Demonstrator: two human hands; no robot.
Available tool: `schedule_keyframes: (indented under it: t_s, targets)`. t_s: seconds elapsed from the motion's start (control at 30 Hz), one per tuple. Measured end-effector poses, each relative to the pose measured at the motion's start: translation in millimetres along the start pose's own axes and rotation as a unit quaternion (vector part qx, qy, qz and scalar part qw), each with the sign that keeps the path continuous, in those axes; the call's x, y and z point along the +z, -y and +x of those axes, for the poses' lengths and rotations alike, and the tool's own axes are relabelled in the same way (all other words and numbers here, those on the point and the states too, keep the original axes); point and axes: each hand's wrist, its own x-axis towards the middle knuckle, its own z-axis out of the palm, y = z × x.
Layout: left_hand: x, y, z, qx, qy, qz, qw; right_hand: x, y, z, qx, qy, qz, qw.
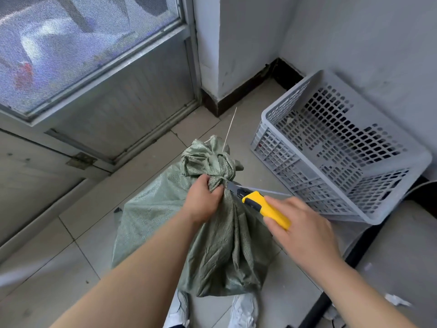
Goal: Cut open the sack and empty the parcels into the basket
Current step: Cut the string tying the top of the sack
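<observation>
Both forearms reach down over the green woven sack (212,233), which stands on the tiled floor against the person's shoes. The left hand (201,202) is clenched round the sack's neck just under the tie (224,179), and the right hand (305,223) is wrapped round a yellow utility knife (264,207) with its blade at that tie. Best to keep the neck taut and draw the blade away from the left fingers, slicing only the tie, before tipping the sack towards the empty grey plastic basket (267,114) just beyond it to the right.

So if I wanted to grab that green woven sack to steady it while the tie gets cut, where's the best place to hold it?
Probably the gathered neck just below the tie, as the left hand does. The green woven sack narrows there into a bunch a fist can close round. Come from the left, opposite the yellow utility knife in the right hand, so fingers stay clear of its blade.
</observation>
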Motion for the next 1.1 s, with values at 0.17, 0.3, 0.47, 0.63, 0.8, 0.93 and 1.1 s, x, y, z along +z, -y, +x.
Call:
schedule_keyframes:
  t_s: [0.17, 0.3, 0.47, 0.63, 0.8, 0.93, 1.1]
  targets:
    - [3.8, 3.0, 0.0, 0.022, -0.004, 0.028, 0.999, 6.9, 4.9, 6.7, 0.002, 0.006, -0.005, 1.0]
    - [4.5, 3.6, -0.3, 0.021, 0.006, 0.007, 1.0, 7.7, 7.4, 6.1, -0.004, -0.035, -0.039, 0.999]
    - [9.9, 2.1, -4.8, 0.007, 0.013, -0.034, 0.999, 12.8, 8.4, 3.3, -0.002, -0.092, -0.054, 0.994]
    - [14.7, -1.4, -6.3, -0.033, 0.005, -0.11, 0.993, 12.6, 15.7, 15.4, 0.047, -0.042, -0.068, 0.996]
    - [11.0, -7.3, -4.5, -0.101, 0.047, -0.198, 0.974, 15.3, 13.2, 21.3, 0.081, 0.0, -0.032, 0.996]
    - [8.9, -5.4, 1.5, -0.134, 0.07, -0.225, 0.963, 19.3, 7.8, 17.7, 0.077, -0.013, -0.007, 0.997]
    - [11.3, -2.6, 4.5, -0.144, 0.03, -0.255, 0.956, 22.2, 10.2, 8.7, 0.064, -0.054, -0.027, 0.996]
